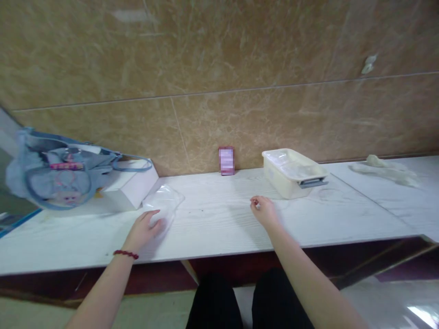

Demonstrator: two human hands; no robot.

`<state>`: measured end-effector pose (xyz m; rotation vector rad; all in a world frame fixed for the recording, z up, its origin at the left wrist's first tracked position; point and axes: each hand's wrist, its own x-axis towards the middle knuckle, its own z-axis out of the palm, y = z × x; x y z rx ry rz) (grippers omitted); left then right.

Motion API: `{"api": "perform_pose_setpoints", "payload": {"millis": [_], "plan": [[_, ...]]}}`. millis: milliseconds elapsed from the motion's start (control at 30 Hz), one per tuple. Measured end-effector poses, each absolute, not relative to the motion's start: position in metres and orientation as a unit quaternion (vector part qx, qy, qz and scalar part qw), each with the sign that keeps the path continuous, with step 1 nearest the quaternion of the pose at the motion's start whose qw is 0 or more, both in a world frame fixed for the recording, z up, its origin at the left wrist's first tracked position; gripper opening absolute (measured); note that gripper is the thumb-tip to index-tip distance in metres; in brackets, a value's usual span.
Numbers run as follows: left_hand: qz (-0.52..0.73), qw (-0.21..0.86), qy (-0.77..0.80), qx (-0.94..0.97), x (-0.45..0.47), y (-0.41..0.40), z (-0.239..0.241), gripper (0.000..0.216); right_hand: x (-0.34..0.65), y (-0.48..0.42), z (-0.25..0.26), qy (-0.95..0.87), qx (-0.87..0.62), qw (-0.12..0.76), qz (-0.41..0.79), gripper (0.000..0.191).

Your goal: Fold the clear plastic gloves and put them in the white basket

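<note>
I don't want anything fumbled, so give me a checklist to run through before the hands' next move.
1. Left hand at the clear plastic bag: ok; thumb and fingers are spread at its near part.
2. Both hands at the bag: not ok; the right hand is apart from it, over the table near the bin.
3. Right hand empty: cannot tell; its fingers are curled and nothing shows in them.
4. Bin upright and uncovered: ok; it stands open, with clear plastic inside.
5. Phone-like device clear of both hands: ok; it stands upright by the wall.
</note>
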<state>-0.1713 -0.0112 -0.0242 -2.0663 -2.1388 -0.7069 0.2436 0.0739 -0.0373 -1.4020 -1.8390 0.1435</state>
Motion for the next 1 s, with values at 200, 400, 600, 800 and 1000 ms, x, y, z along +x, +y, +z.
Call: {"api": "perform_pose_setpoints", "payload": {"millis": [200,400,600,800,1000], "plan": [[-0.172,0.041,-0.749,-0.639,-0.184,-0.018,-0.022,0.051,0.256,0.082,-0.047,-0.705,-0.593,0.389,0.019,0.017],[-0.149,0.068,-0.75,-0.64,-0.16,0.007,-0.014,0.043,0.251,0.089,-0.052,-0.708,-0.597,0.376,0.027,0.018],[-0.11,0.046,-0.79,-0.601,-0.121,0.045,-0.004,0.042,0.251,0.086,-0.05,-0.706,-0.606,0.365,0.041,0.017],[-0.112,-0.007,-0.822,-0.558,-0.126,0.071,-0.003,0.038,0.248,0.084,-0.046,-0.715,-0.6,0.357,0.026,0.015],[-0.162,-0.041,-0.806,-0.568,-0.147,0.079,-0.013,0.028,0.249,0.086,-0.047,-0.722,-0.596,0.351,0.027,0.013]]}}
